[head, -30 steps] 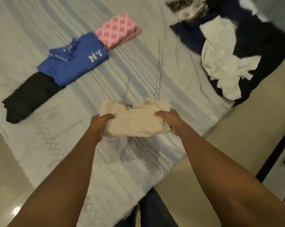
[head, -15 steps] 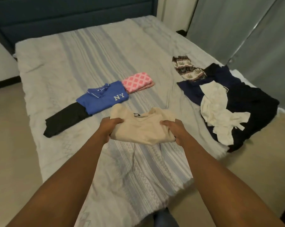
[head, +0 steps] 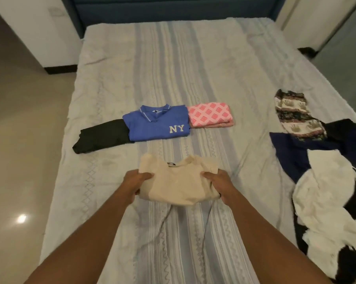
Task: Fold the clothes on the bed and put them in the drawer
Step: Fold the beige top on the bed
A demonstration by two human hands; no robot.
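Item: folded cream top [head: 178, 184], near centre of bed [head: 214, 64]. Your left hand [head: 133, 184] and right hand [head: 219, 184] pinch its side edges. Carry it level; set it beside the blue NY polo [head: 156, 125].

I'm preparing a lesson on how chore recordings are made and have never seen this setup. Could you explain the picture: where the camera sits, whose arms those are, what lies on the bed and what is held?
There is no machine here. A person wears one wide-angle camera on the head, looking forward and down, so the two bare arms are the wearer's own. The left hand and right hand each grip one side of a folded beige top over the striped bed. Beyond it lie three folded pieces in a row: a black garment, a blue NY shirt and a pink patterned cloth. At the right lies an unfolded heap.
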